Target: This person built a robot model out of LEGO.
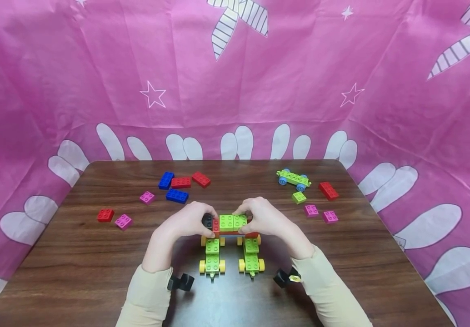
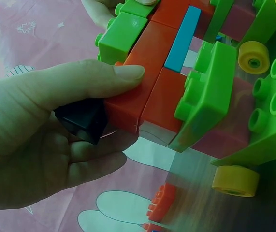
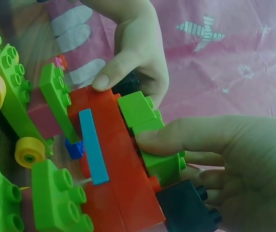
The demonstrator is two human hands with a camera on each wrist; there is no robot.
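In the head view, a bridge-like build of toy bricks spans two green wheeled bases, the left base (image 1: pixel 212 263) and the right base (image 1: pixel 252 263), both on yellow wheels. Long red bricks (image 3: pixel 123 159) form the span, with a light blue strip (image 3: pixel 94 147) along them. My left hand (image 1: pixel 187 220) grips the left end, its thumb on a red brick (image 2: pixel 147 63) beside a black brick (image 2: pixel 82 121). At the top, my right hand (image 1: pixel 265 218) pinches a lime green brick (image 3: pixel 159 166), thumb in front and fingers behind. Another black brick (image 3: pixel 186 208) sits at the right end.
Loose blue bricks (image 1: pixel 177 195), red bricks (image 1: pixel 181 182) and pink bricks (image 1: pixel 123 221) lie back left on the wooden table (image 1: pixel 75 263). A green wheeled base with blue wheels (image 1: pixel 293 178), a small green brick (image 1: pixel 299 197) and a red brick (image 1: pixel 328 190) lie back right.
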